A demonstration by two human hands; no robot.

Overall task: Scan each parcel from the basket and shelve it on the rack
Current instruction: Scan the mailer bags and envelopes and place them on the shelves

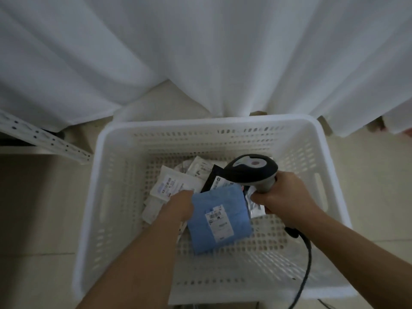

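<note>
No text, brand or number can be read with certainty. The blue parcel (219, 219) carries a white shipping label (219, 222) with a barcode near its top edge and rows of fine print below, all too blurred to read. A white parcel (171, 186) in the basket (207, 124) bears a label (167, 185) with barcode bars and large dark characters, also illegible. The black parcel (213, 178) shows part of a white label (219, 183), its print too small to make out. The scanner (252, 169) has a pale panel on its head with no legible marking.
</note>
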